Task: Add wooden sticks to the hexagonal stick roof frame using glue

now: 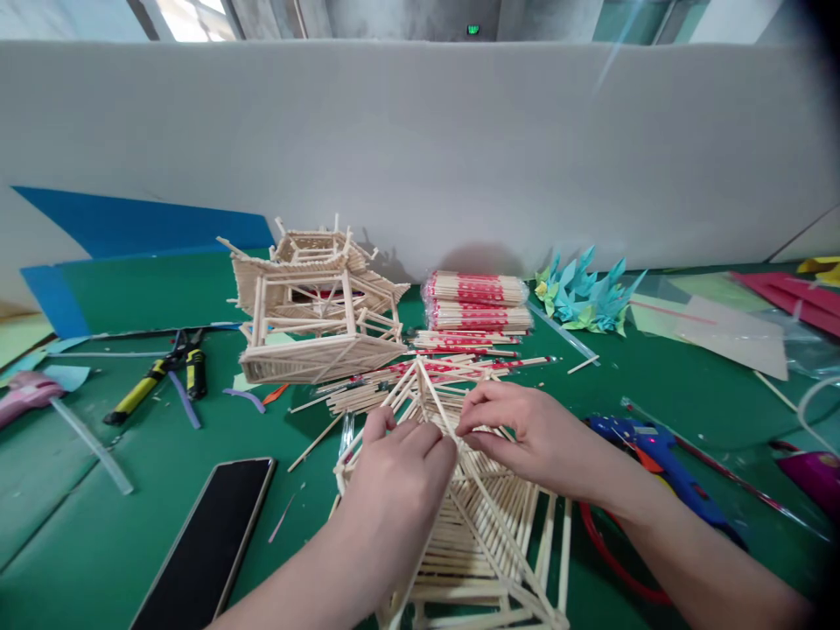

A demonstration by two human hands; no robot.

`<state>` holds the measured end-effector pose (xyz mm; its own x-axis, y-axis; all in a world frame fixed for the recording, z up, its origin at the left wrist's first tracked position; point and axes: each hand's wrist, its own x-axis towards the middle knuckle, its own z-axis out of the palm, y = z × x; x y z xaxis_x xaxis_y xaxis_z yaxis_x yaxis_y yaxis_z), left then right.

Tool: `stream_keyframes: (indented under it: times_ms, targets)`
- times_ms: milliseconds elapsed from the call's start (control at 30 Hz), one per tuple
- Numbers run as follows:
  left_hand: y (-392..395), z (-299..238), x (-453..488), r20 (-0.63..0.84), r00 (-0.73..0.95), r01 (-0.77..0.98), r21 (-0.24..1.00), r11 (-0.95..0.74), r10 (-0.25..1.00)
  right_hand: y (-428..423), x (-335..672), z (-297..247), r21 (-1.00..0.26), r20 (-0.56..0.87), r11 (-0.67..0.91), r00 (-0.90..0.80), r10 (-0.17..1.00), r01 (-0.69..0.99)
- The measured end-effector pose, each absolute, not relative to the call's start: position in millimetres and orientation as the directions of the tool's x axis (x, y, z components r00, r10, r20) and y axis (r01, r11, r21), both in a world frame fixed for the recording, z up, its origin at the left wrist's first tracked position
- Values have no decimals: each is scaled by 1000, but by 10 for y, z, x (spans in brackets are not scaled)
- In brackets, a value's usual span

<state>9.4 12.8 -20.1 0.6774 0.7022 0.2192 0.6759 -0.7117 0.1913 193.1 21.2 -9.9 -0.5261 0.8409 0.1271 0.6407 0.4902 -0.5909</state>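
A roof-shaped model of thin wooden sticks (482,534) lies on the green table in front of me. My left hand (400,472) rests on its left slope, fingers curled and pressed on the sticks near the peak. My right hand (525,429) pinches the sticks at the ridge from the right side, fingers closed. A finished tiered stick pavilion (315,306) stands behind, at centre left. Loose sticks (394,381) lie between it and my hands.
Bundles of wrapped chopsticks (476,302) and teal paper cranes (587,293) sit at the back. A blue glue gun (656,455) lies right of my hand. A black phone (210,542), yellow-handled cutters (161,372) and a pink glue gun (26,394) lie at left.
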Motion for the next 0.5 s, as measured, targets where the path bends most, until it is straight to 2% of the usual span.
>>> stream_keyframes:
  times_ms: [167, 500]
  targets:
    - [146, -209, 107, 170, 703, 642, 267, -719, 691, 197, 1933, -104, -591, 140, 492, -520, 843, 639]
    - [166, -218, 101, 198, 679, 603, 398, -691, 707, 208, 1930, -107, -595, 127, 483, -518, 846, 643]
